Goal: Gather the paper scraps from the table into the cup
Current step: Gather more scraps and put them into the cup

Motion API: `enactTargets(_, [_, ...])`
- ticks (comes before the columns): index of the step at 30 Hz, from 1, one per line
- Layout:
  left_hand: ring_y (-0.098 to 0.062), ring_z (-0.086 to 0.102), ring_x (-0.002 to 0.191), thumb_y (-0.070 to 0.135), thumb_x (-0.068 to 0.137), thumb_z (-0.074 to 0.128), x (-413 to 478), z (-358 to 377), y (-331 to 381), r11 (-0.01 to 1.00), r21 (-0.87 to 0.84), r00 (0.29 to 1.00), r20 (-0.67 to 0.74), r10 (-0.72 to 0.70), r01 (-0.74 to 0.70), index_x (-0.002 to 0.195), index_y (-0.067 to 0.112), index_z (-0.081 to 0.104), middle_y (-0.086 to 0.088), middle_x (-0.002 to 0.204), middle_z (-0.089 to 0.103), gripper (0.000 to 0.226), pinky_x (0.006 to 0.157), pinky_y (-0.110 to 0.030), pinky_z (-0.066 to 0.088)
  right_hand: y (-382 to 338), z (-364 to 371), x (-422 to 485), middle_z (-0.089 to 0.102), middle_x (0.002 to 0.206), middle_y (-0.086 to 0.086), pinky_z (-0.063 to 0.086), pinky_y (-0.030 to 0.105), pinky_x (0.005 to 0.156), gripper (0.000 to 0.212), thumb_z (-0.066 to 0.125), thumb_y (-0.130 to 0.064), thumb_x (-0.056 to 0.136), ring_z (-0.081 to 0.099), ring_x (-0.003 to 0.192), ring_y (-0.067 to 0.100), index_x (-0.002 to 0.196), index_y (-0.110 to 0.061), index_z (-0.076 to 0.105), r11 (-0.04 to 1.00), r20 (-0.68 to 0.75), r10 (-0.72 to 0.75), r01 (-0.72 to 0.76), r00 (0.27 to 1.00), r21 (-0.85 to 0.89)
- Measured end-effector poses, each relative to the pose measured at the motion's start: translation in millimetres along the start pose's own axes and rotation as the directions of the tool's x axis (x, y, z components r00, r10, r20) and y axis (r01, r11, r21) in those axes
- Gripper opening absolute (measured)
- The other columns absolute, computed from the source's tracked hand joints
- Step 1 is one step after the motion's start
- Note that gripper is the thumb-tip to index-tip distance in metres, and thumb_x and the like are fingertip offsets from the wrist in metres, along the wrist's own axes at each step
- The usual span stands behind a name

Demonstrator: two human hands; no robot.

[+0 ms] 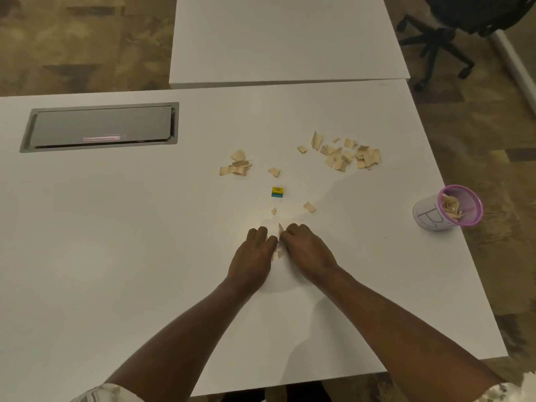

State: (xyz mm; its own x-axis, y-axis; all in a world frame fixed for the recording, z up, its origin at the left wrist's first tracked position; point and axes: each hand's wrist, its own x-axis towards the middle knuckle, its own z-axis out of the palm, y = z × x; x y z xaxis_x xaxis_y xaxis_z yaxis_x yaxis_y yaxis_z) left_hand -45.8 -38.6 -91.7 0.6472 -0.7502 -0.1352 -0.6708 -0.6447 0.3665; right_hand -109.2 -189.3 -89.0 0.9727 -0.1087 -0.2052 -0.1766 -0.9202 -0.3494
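A grey rectangular metal hatch point(100, 127) is lying flush in the white table point(116, 256) at far left. A small cluster of tan torn paper scraps point(236, 166) is lying left of centre. The left hand point(252, 256) is resting knuckles-up, fingers bent against a few scraps; whether it is gripping any cannot be told. The right hand point(307, 248), touching it, is pinching one upright scrap. A small yellow-and-blue block point(277, 192) is sitting beyond them. A larger scrap pile point(345, 153) is lying further right. The pink-rimmed white cup point(446, 210) — already holding scraps — is sitting at the table's right edge.
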Motion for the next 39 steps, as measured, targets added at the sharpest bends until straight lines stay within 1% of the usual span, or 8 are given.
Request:
enactTargets(5, [-0.03,0.05,0.095,0.003,0.091,0.052,7,-1,1,0.994,-0.061,0.995,0.032,-0.09,0.092,0.094,0.008,0.058,-0.011,0.101,0.055,0.007,0.059,-0.037,0.036,7,-4,2,0.065,0.092,0.005,0.047,0.036,0.077,0.017,0.053,-0.01,0.093,0.058,0.087,0.022,0.095,-0.012,0.069,0.931,-0.105,0.229,-0.186,0.968,0.314])
enactTargets(9, [-0.029,0.048,0.091,-0.002,0.086,0.052,11,-6,5,0.974,-0.141,0.984,0.01,-0.178,0.178,0.091,0.009,0.057,-0.009,0.097,0.054,0.013,0.066,-0.043,0.045,13,-6,-1,0.07,0.084,-0.002,0.044,0.017,0.066,0.012,0.062,-0.016,0.091,0.061,0.079,0.015,0.085,-0.013,0.072,0.766,-0.075,0.45,-0.341,0.89,0.545])
enactTargets(12, [-0.029,0.051,0.088,-0.002,0.087,0.049,15,-11,8,0.947,-0.217,0.967,-0.037,-0.25,0.237,0.093,0.008,0.06,-0.009,0.093,0.057,0.017,0.071,-0.043,0.047,18,-9,-4,0.07,0.073,-0.008,0.047,0.02,0.066,0.016,0.065,-0.027,0.091,0.063,0.073,0.01,0.079,-0.018,0.071,0.606,0.0,0.564,-0.414,0.826,0.68])
enactTargets(17, [-0.024,0.057,0.084,0.001,0.089,0.049,26,-18,21,0.858,-0.403,0.923,-0.077,-0.378,0.318,0.089,0.01,0.063,-0.006,0.089,0.063,0.017,0.073,-0.038,0.048,25,-23,-15,0.075,0.08,-0.007,0.053,0.021,0.069,0.005,0.072,-0.024,0.086,0.07,0.076,0.009,0.084,-0.022,0.075,0.234,0.174,0.635,-0.402,0.753,0.885])
enactTargets(20, [-0.017,0.059,0.084,0.0,0.088,0.053,35,-22,35,0.752,-0.547,0.88,-0.056,-0.472,0.369,0.089,0.011,0.067,-0.001,0.092,0.068,0.018,0.073,-0.03,0.046,31,-35,-22,0.076,0.082,-0.002,0.052,0.014,0.064,0.004,0.075,-0.021,0.086,0.071,0.075,0.01,0.082,-0.021,0.076,0.088,0.224,0.63,-0.355,0.744,0.931])
enactTargets(23, [-0.012,0.06,0.085,0.0,0.087,0.054,46,-24,53,0.71,-0.59,0.866,-0.035,-0.499,0.386,0.091,0.013,0.068,0.003,0.093,0.07,0.02,0.069,-0.017,0.042,42,-49,-31,0.077,0.087,0.002,0.057,0.022,0.077,0.004,0.075,-0.017,0.086,0.072,0.08,0.012,0.083,-0.019,0.077,0.006,0.238,0.604,-0.304,0.76,0.953])
enactTargets(33, [-0.001,0.057,0.074,0.012,0.089,0.066,102,-29,158,0.679,-0.683,0.925,-0.011,-0.379,0.27,0.088,0.019,0.068,0.008,0.084,0.066,0.008,0.06,-0.01,0.036,136,-129,-78,0.077,0.097,0.003,0.056,0.032,0.088,0.011,0.072,-0.007,0.087,0.072,0.092,0.016,0.086,-0.017,0.077,-0.007,0.109,0.678,-0.141,0.727,0.99])
enactTargets(39, [-0.001,0.059,0.074,0.009,0.089,0.064,145,-34,244,0.694,-0.707,0.975,-0.035,-0.22,0.132,0.088,0.016,0.068,0.006,0.084,0.068,0.008,0.064,-0.015,0.041,218,-172,-103,0.073,0.08,-0.002,0.052,0.026,0.068,0.003,0.076,-0.019,0.084,0.066,0.072,0.011,0.082,-0.021,0.075,0.356,-0.078,0.806,-0.376,0.587,0.855])
